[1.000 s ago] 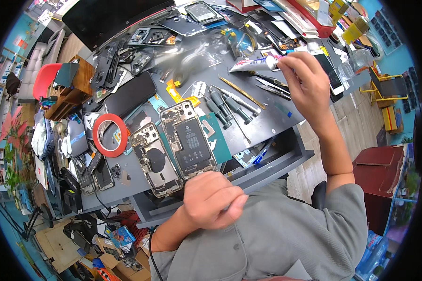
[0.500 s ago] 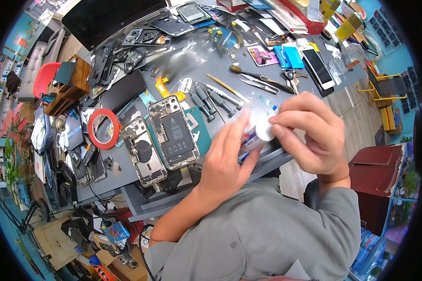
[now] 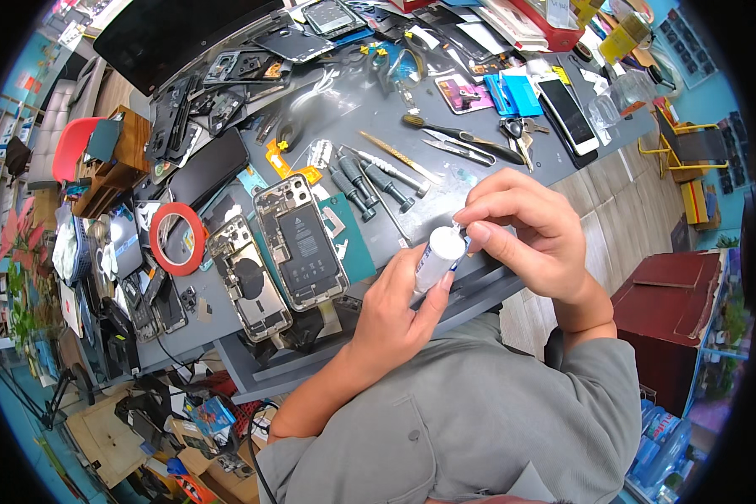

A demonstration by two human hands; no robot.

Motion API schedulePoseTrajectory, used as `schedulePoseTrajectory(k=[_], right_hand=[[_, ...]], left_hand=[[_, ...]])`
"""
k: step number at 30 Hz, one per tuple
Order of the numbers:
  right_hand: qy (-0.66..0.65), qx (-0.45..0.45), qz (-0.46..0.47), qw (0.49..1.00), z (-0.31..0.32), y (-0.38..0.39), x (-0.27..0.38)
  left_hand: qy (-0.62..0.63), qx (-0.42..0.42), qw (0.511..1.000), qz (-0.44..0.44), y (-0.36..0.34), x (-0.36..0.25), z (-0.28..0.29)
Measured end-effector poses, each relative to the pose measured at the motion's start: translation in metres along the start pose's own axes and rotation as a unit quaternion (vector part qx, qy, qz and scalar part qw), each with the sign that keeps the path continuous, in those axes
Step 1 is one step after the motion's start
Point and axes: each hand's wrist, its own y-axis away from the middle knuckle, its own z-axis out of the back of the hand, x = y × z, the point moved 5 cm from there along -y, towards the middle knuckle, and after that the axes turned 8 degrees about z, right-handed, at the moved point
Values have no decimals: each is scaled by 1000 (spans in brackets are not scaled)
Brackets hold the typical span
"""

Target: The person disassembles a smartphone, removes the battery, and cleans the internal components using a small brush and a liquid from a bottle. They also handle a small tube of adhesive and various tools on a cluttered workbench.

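Observation:
My left hand (image 3: 392, 309) is wrapped round a small white cylindrical bottle (image 3: 439, 254) with bluish printing on its side. The bottle is held above the table's near edge, its round white end tilted up. Close beside that end, my right hand (image 3: 533, 235) is closed in a pinch of thumb and fingers. Something tiny and whitish shows at those fingertips, too small to make out. To the left of my hands lie two opened phones, one with a dark battery (image 3: 304, 244) and one with a round dark pad (image 3: 249, 277).
Screwdrivers (image 3: 386, 186), tweezers (image 3: 458, 149) and a brush (image 3: 420, 123) lie beyond my hands. A red tape roll (image 3: 179, 238) sits left of the phones. A white phone (image 3: 565, 113) is at the far right, and phone parts crowd the back near a dark monitor (image 3: 176, 38).
Both hands and the bottle have shifted a little left and nearer to me. The bottle has tilted so its white end faces up more, and my right fingers have moved to the end's far-right edge.

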Motion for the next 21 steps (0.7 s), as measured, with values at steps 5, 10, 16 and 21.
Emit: schedulePoseTrajectory(k=[5,10,16,21], right_hand=[[17,20,26,999,-1,0,-5],[33,28,44,998,-2,-2,-4],[62,43,68,995,-4,-4,2],[65,48,69,994,-4,-4,4]], left_hand=[[-4,32,999,15,1,3,0],[2,39,999,8,1,6,-1],[0,40,999,-1,3,9,-3],[-3,51,999,8,3,8,-2]])
